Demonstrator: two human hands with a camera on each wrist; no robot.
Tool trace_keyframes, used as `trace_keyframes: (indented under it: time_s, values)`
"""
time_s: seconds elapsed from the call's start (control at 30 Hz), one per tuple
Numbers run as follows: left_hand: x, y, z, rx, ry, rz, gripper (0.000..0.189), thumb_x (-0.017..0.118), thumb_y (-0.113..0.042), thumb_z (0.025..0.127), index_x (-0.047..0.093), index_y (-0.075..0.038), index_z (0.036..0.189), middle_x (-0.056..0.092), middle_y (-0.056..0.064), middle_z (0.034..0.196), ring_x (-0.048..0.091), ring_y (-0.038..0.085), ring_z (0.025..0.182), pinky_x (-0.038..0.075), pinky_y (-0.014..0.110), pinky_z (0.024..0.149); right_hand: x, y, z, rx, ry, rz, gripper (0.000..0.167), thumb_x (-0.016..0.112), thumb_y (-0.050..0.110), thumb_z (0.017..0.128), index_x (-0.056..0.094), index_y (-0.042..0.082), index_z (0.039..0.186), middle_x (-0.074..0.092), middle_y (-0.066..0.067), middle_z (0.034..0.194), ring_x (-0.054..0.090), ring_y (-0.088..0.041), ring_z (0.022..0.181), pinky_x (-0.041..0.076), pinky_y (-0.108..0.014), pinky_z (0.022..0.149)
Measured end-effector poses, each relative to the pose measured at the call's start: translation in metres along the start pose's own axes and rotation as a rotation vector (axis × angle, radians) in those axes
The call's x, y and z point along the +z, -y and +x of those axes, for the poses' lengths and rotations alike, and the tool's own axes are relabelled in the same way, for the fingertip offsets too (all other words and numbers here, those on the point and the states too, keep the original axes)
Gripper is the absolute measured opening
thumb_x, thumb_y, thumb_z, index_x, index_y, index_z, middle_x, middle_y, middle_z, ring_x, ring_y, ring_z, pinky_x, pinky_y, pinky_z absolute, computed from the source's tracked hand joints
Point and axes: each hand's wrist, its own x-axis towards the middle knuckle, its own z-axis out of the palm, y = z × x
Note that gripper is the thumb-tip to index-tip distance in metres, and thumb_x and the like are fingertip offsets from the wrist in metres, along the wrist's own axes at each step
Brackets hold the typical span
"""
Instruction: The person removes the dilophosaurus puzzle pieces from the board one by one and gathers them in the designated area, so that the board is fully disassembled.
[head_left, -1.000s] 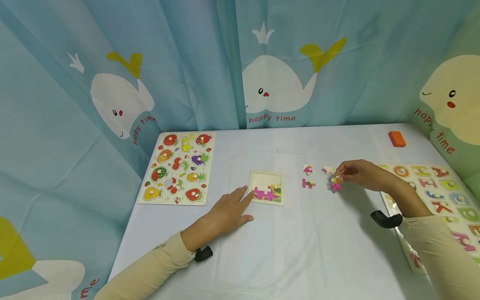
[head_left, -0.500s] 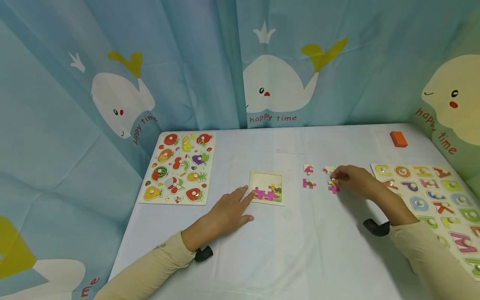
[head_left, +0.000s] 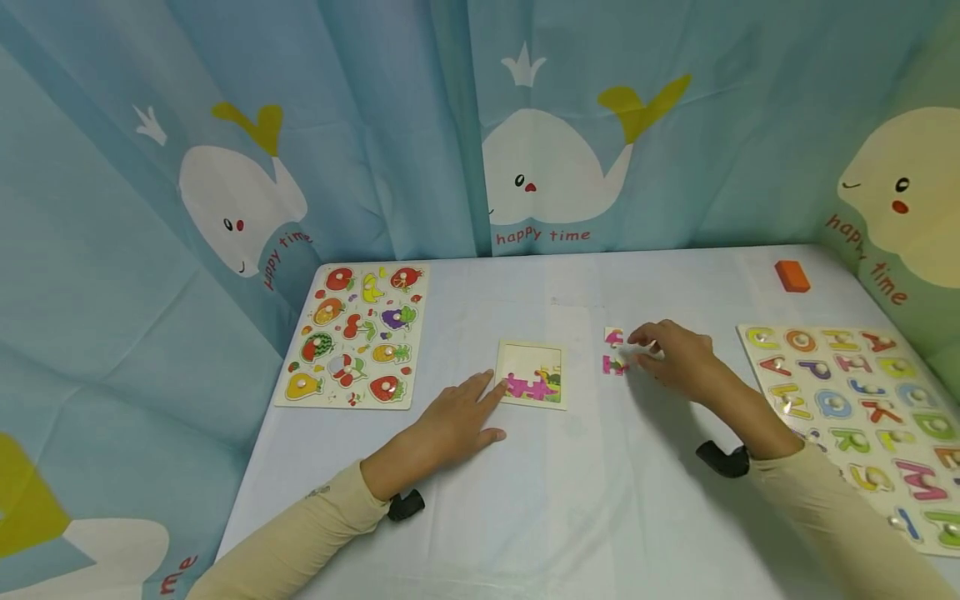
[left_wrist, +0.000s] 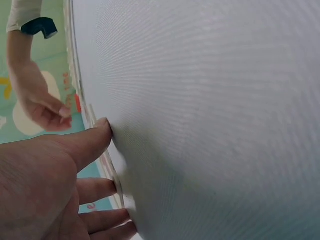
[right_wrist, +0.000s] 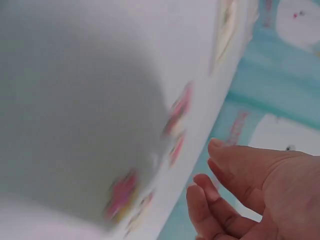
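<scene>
My left hand [head_left: 450, 429] lies with outstretched fingers at the left edge of a small square jigsaw tray [head_left: 525, 357]. Fitted pink and green pieces [head_left: 528, 388] fill the tray's lower part and right side. To its right lie two loose jigsaw pieces, an upper one [head_left: 613, 337] and a lower one [head_left: 608, 365]. My right hand [head_left: 678, 358] hovers just right of them, fingers loosely bent, nothing between thumb and fingers. In the right wrist view, another pink-and-yellow piece [right_wrist: 121, 196] and a paler one [right_wrist: 140, 212] lie blurred on the table; the hand hides both in the head view.
A fruit puzzle board [head_left: 417, 350] lies at the left of the white table [head_left: 570, 500]. On the right is a letter puzzle board [head_left: 813, 346], partly under the right forearm. An orange block [head_left: 792, 276] sits at the back right. Whale-print curtains [head_left: 375, 125] surround the table.
My right hand has let go of the pink-and-yellow piece at the right and moved left toward the other two loose pieces. The left hand stays at the tray.
</scene>
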Motion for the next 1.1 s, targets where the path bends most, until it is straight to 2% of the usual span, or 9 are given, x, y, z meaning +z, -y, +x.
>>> trace_keyframes:
  time_s: [0.17,0.33,0.43,0.57,0.7,0.97,1.1]
  values:
    - [-0.001,0.000,0.000,-0.009,0.021,-0.005,0.073,0.063,-0.045,0.105,0.038,-0.009,0.164,0.035,0.018,0.169,0.036,0.033,0.156,0.041,0.053,0.119,0.017,0.034,0.006,-0.097,-0.003,0.035,0.034,0.075,0.008,0.097,0.067,0.000,0.129,0.066,-0.024,0.124,0.067,-0.037,0.103,0.047,-0.057,0.085]
    - [-0.001,-0.001,0.001,-0.011,0.028,0.000,0.074,0.062,-0.046,0.106,0.037,-0.010,0.165,0.034,0.018,0.169,0.036,0.033,0.156,0.041,0.053,0.119,0.040,0.061,0.012,-0.141,0.025,0.056,0.037,0.078,0.007,0.095,0.068,0.003,0.130,0.066,-0.021,0.128,0.068,-0.034,0.106,0.046,-0.058,0.090]
    - [-0.001,0.000,0.001,-0.005,0.021,0.017,0.074,0.062,-0.046,0.105,0.037,-0.010,0.165,0.035,0.019,0.169,0.036,0.033,0.155,0.043,0.052,0.118,0.052,0.071,0.017,-0.147,0.044,0.037,0.040,0.080,0.011,0.094,0.068,0.005,0.131,0.066,-0.019,0.130,0.067,-0.036,0.114,0.045,-0.056,0.090]
    - [-0.001,0.000,0.001,0.003,0.016,0.030,0.074,0.062,-0.046,0.106,0.037,-0.010,0.165,0.035,0.019,0.168,0.037,0.033,0.155,0.043,0.052,0.117,0.065,0.076,0.020,-0.161,0.051,-0.022,0.041,0.083,0.013,0.092,0.069,0.007,0.131,0.068,-0.018,0.126,0.065,-0.036,0.117,0.044,-0.043,0.080]
    - [-0.002,0.000,0.001,0.006,0.015,0.038,0.074,0.062,-0.047,0.106,0.037,-0.010,0.165,0.035,0.019,0.168,0.037,0.033,0.155,0.044,0.052,0.117,0.071,0.079,0.018,-0.214,0.011,-0.059,0.037,0.083,0.009,0.091,0.071,0.006,0.125,0.069,-0.017,0.119,0.067,-0.034,0.110,0.039,-0.035,0.072]
    - [-0.001,0.000,0.002,0.000,0.023,0.037,0.073,0.062,-0.046,0.106,0.038,-0.010,0.164,0.036,0.019,0.168,0.038,0.032,0.154,0.044,0.052,0.117,0.067,0.082,0.016,-0.235,0.036,-0.071,0.044,0.081,0.006,0.092,0.064,0.003,0.133,0.064,-0.019,0.118,0.063,-0.033,0.105,0.045,-0.041,0.076]
    - [0.000,0.000,0.002,-0.004,0.025,0.043,0.074,0.061,-0.048,0.106,0.037,-0.010,0.165,0.035,0.018,0.169,0.037,0.032,0.155,0.044,0.051,0.117,0.067,0.079,0.017,-0.255,0.029,-0.060,0.040,0.081,0.005,0.092,0.067,0.003,0.130,0.062,-0.018,0.117,0.060,-0.030,0.102,0.047,-0.042,0.078]
